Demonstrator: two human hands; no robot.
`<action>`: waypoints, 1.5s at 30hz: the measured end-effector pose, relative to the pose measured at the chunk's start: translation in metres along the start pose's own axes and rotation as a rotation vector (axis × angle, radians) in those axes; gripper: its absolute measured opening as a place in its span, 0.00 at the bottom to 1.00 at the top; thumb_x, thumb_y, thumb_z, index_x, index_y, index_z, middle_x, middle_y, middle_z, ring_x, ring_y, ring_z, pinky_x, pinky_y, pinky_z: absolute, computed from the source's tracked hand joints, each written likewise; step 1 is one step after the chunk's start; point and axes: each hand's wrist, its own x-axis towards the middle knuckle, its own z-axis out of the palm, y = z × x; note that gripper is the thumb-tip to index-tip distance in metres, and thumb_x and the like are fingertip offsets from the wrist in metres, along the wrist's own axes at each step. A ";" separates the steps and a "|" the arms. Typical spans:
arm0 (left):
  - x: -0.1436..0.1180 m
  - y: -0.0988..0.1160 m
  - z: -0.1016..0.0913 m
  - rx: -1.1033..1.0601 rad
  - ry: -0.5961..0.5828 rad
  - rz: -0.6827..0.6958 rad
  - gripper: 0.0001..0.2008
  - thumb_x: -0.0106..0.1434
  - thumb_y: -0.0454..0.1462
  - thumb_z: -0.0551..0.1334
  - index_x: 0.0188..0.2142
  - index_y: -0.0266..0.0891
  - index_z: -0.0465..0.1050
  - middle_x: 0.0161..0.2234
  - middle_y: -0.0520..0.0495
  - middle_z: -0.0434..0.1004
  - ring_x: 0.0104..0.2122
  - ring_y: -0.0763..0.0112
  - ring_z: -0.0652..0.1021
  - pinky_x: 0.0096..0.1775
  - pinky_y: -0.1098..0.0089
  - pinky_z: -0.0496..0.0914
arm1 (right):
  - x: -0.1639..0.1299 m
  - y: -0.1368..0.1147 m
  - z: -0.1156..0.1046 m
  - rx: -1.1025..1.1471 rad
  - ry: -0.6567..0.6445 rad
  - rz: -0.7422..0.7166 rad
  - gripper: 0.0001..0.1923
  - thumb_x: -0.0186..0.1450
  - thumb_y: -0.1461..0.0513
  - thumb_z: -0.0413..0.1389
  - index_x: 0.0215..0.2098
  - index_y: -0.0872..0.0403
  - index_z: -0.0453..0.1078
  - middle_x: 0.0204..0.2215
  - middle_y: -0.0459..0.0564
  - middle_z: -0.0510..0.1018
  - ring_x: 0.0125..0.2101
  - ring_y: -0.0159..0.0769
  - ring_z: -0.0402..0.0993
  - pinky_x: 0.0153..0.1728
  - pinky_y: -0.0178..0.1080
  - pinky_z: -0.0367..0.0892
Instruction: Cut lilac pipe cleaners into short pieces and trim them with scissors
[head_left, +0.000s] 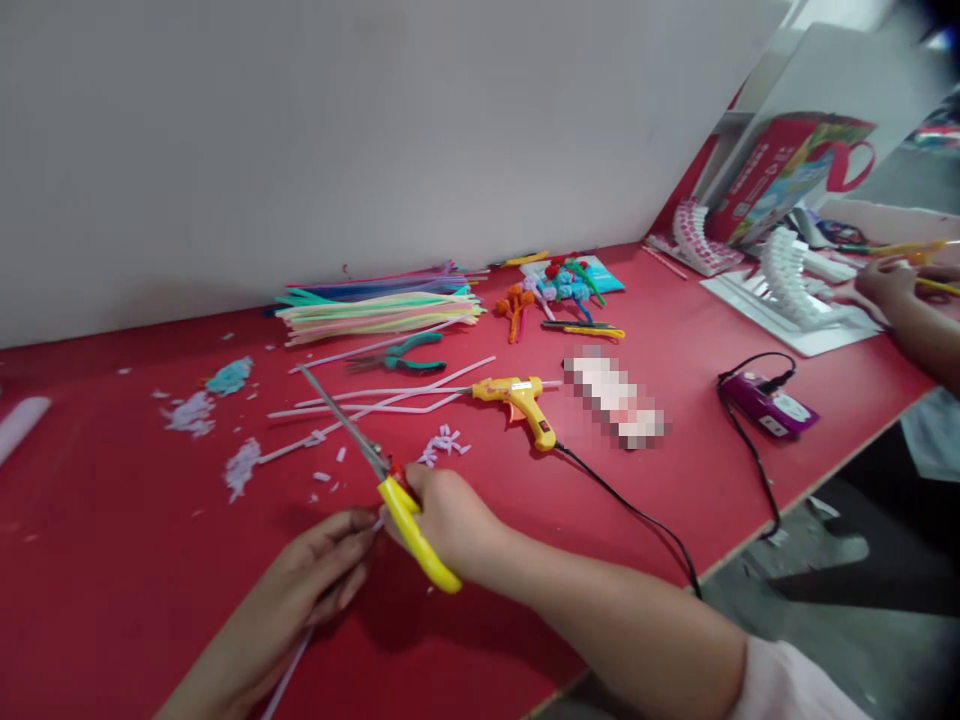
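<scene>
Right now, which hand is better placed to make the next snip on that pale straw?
Right. The right hand already grips the yellow-handled scissors, blades closed and pointing away. The left hand pinches the pale straw beside the handles, so it looks better suited to steadying and feeding.

A craft workshop: red worktable [675, 470], pipe cleaners [379, 312], glue gun [517, 397].

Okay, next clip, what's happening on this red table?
A person's right hand holds yellow-handled scissors, blades pointing away over the red table. The left hand pinches a pale straw near the handles. Cut bits, loose straws, green pliers and a glue gun lie beyond. Another person's hand works at far right.
</scene>
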 end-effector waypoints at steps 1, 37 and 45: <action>0.000 0.000 0.002 0.003 -0.022 0.016 0.15 0.54 0.42 0.60 0.41 0.40 0.66 0.17 0.56 0.62 0.13 0.84 0.57 0.15 0.82 0.48 | 0.001 0.001 0.000 0.012 0.013 -0.006 0.07 0.53 0.59 0.53 0.26 0.54 0.61 0.18 0.40 0.63 0.18 0.24 0.57 0.18 0.28 0.50; -0.011 0.027 -0.003 -0.940 -0.460 0.316 0.32 0.62 0.50 0.39 0.61 0.36 0.36 0.60 0.37 0.48 0.59 0.60 0.51 0.57 0.59 0.40 | -0.005 -0.011 -0.013 0.294 -0.169 0.093 0.08 0.56 0.60 0.47 0.21 0.52 0.55 0.07 0.35 0.55 0.07 0.24 0.54 0.10 0.28 0.51; -0.012 0.026 -0.001 -0.934 -0.451 0.308 0.37 0.58 0.55 0.41 0.61 0.35 0.39 0.60 0.35 0.48 0.59 0.58 0.51 0.57 0.59 0.40 | -0.006 -0.016 -0.013 0.310 -0.144 0.091 0.08 0.55 0.60 0.48 0.21 0.53 0.54 0.06 0.34 0.55 0.07 0.23 0.53 0.11 0.28 0.51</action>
